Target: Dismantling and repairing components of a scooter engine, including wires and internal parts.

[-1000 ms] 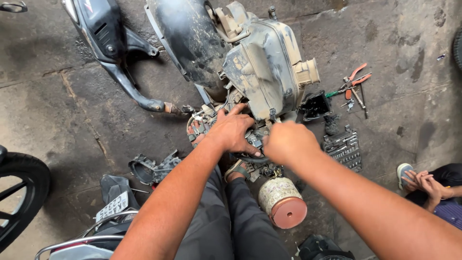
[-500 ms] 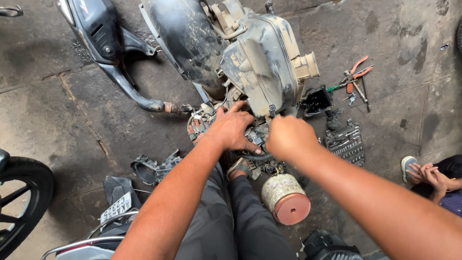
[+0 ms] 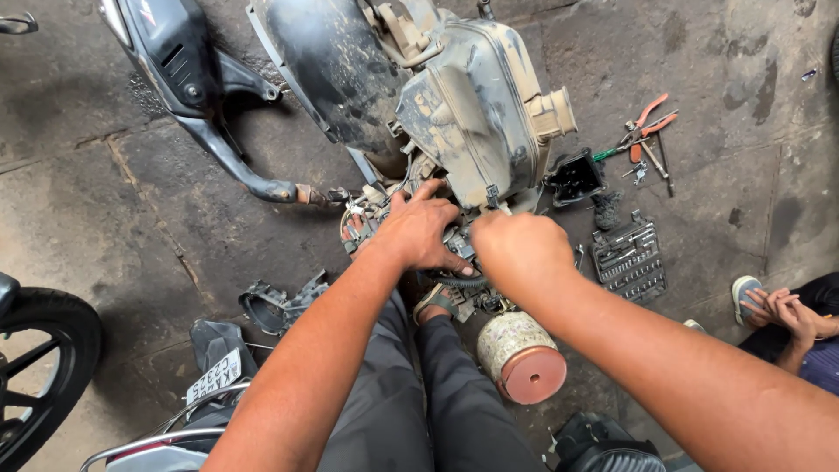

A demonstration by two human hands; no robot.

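A dusty scooter engine with its grey air-box housing (image 3: 485, 105) lies on the concrete floor, next to a black mudguard (image 3: 328, 65). My left hand (image 3: 419, 229) rests on the small parts and wires at the engine's lower end, fingers spread over them. My right hand (image 3: 516, 249) is closed into a fist just right of it, under the housing's lower edge; what it grips is hidden. A black hose (image 3: 463, 281) curves beneath both hands. My knees in grey trousers (image 3: 411, 393) are below.
A round filter with a red end (image 3: 523, 360) stands by my right leg. A socket set tray (image 3: 629, 258), orange-handled pliers (image 3: 645, 118) and a black box (image 3: 575, 177) lie to the right. Another person's hands (image 3: 782, 310) are at far right. A black body panel (image 3: 188, 74) and a wheel (image 3: 39, 367) are at left.
The view has shifted slightly; both hands stay on the engine's lower end, the right fist having moved a little toward the housing.
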